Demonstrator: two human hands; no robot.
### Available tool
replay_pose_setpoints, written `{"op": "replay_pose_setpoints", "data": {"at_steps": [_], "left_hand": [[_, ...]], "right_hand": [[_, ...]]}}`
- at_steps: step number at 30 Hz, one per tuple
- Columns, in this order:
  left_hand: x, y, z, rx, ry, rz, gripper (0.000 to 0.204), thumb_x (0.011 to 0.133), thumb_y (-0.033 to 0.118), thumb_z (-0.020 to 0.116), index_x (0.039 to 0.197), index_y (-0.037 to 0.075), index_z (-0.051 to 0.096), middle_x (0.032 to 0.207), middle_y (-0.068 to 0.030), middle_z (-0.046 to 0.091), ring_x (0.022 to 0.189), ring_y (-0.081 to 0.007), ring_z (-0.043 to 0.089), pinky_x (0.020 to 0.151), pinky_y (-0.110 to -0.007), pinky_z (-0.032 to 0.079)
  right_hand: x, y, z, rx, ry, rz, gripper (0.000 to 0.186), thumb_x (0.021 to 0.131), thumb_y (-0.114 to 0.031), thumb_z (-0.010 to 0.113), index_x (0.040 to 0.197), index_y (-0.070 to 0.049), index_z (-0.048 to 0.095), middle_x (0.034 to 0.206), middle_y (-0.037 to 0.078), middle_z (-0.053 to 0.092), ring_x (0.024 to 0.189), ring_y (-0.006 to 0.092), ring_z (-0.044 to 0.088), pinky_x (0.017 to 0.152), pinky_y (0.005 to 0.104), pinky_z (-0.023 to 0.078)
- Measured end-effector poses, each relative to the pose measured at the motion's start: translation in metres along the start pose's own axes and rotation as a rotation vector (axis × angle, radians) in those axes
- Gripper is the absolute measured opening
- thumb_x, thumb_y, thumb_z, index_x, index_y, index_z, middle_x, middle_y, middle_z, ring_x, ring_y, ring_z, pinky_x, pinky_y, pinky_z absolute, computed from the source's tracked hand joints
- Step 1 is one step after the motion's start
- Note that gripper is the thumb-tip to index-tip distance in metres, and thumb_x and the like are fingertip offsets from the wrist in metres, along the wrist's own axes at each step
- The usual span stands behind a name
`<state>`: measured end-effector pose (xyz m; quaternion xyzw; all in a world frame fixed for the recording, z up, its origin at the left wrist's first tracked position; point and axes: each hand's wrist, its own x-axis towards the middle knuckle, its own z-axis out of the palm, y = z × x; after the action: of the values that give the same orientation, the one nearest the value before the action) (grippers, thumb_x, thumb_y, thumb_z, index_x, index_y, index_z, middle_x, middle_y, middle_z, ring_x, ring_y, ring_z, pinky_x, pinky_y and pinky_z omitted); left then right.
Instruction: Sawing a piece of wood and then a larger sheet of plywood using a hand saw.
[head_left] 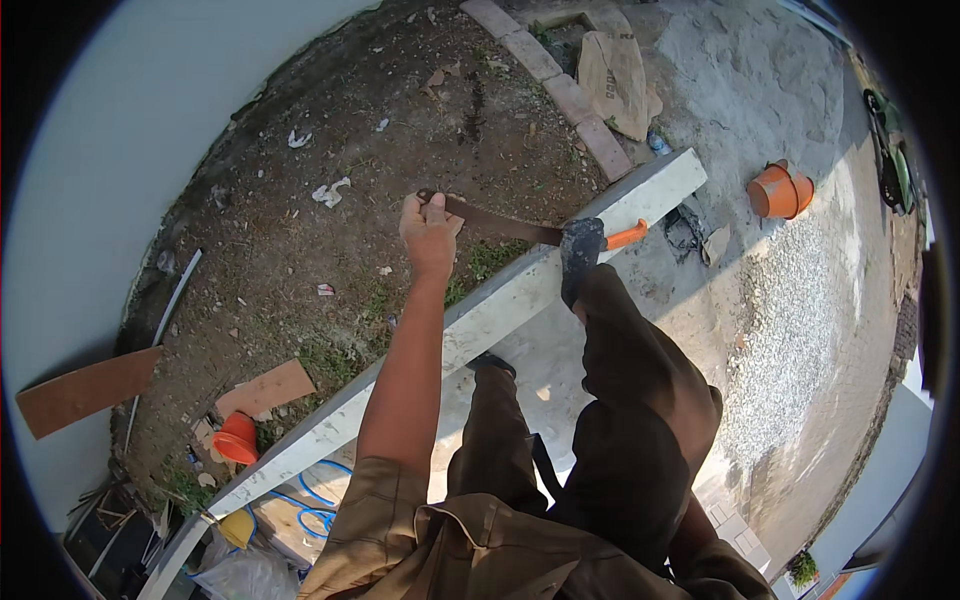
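1. One hand, the left (428,235), is closed on the saw (500,222); the far end of its brown blade is pinched between thumb and fingers.
2. From this grip the blade is stretched to the right and slightly downward, until it is met by a black shoe (580,255) planted on a low wall (500,315).
3. Beyond the shoe, farther right of the grip, the orange handle (627,235) is seen; whether the saw is pressed under the sole or only passed beside it cannot be told.
4. The right hand is hidden behind the raised leg, so its grip cannot be told; only part of the right arm (693,535) is shown, below and right of the left grip.
5. Bare soil (300,240) is spread beneath and left of the grip, and white scraps (330,192) are scattered on it.
6. Above and right of the grip, a curved row of blocks (530,55) is laid, with a brown paper sack (612,80) just beside it.
7. Well right of the grip, an orange pot (770,192) is seen tipped over, with pale gravel (790,330) spread below.
8. Lower left of the grip, a red-orange bucket (237,438) is tilted near a brown board (268,388).
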<state>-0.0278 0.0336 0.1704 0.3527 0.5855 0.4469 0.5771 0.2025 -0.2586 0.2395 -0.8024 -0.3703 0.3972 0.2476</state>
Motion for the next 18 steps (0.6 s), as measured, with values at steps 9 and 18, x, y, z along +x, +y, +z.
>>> {"op": "replay_pose_setpoints", "data": {"at_steps": [9, 18], "left_hand": [[0.021, -0.015, 0.038, -0.313, 0.154, -0.062, 0.014, 0.098, 0.004, 0.048, 0.107, -0.004, 0.042, 0.096, -0.0132, 0.056, 0.080, -0.0201, 0.063, 0.073, -0.031, 0.057], [0.042, 0.085, 0.074, -0.260, -0.076, 0.289, 0.015, 0.100, 0.015, 0.051, 0.101, 0.001, 0.056, 0.088, -0.0070, 0.063, 0.079, -0.0172, 0.066, 0.071, -0.030, 0.053]], "right_hand": [[-0.094, 0.069, -0.052, 0.059, 0.190, 0.285, 0.046, 0.091, -0.011, 0.058, 0.135, -0.001, 0.046, 0.083, 0.008, 0.059, 0.057, 0.0128, 0.056, 0.052, 0.0268, 0.045], [-0.157, 0.147, -0.001, 0.058, 0.196, 0.347, 0.045, 0.090, -0.012, 0.060, 0.131, 0.002, 0.049, 0.097, 0.017, 0.063, 0.076, 0.0199, 0.063, 0.069, 0.0313, 0.050]]}}
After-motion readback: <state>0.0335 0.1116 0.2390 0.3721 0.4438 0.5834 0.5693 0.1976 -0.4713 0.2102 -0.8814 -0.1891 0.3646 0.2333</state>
